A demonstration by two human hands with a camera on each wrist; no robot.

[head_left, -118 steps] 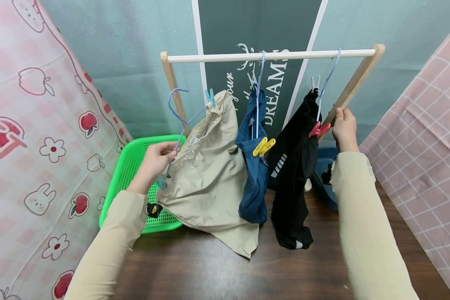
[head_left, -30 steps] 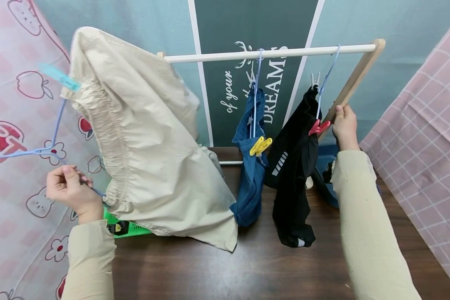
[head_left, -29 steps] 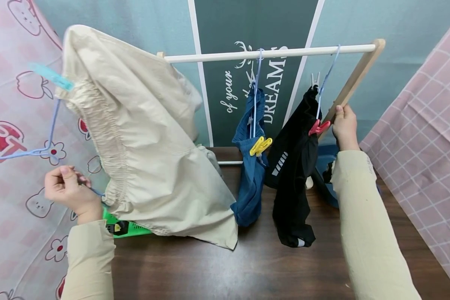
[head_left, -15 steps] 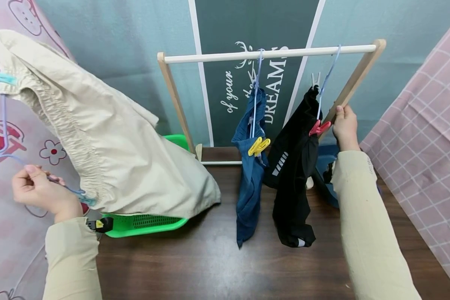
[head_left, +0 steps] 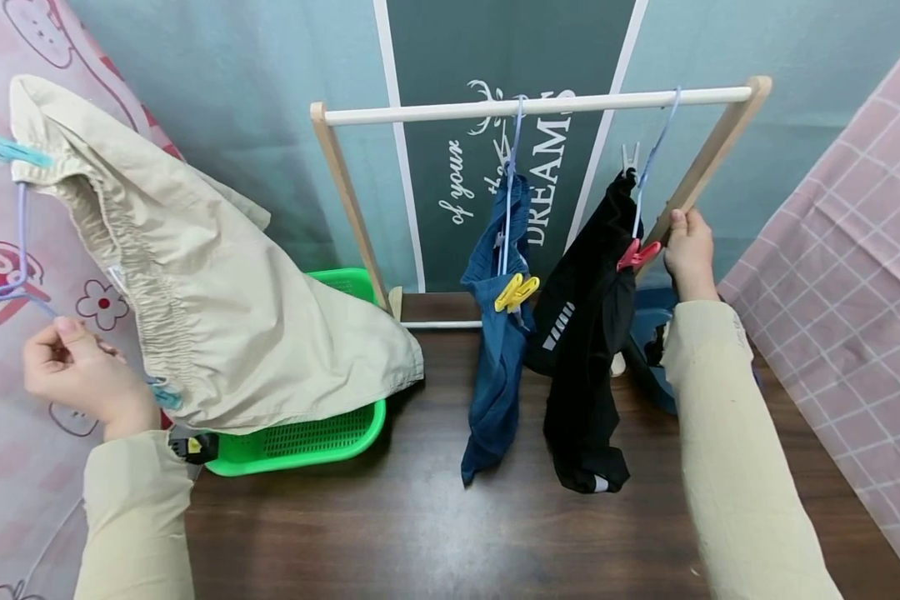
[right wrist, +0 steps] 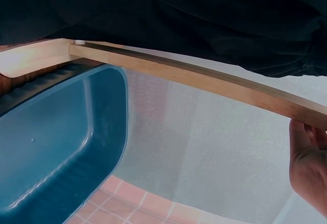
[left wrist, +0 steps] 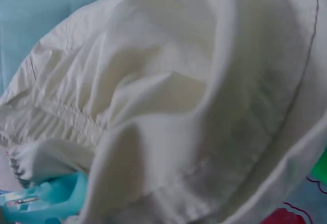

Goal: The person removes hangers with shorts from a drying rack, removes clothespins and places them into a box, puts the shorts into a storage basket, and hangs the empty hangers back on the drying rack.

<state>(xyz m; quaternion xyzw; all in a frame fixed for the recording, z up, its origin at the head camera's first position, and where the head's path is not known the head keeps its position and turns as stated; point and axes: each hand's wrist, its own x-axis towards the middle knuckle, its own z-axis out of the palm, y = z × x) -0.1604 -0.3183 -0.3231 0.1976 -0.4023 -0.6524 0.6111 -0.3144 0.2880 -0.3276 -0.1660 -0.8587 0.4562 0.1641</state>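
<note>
On the left of the head view, my left hand pinches a blue-purple hanger by its lower wire. Beige shorts with an elastic waist hang sideways from it, held by light blue clothespins. The left wrist view is filled by their fabric, with one clothespin at lower left. My right hand grips the wooden side post of a rack; the right wrist view shows fingertips against this post. The white bar carries a blue garment and a black garment on hangers.
A green basket stands on the dark wood table, partly beneath the shorts. Behind the right post sits a blue basin. Yellow and red clothespins are on the hung garments. Patterned curtains enclose the sides.
My left hand has carried the hanger and beige shorts leftward, away from the rack, then slightly lower over the last half second. The blue garment's lower end has swung down. My right hand stays on the post.
</note>
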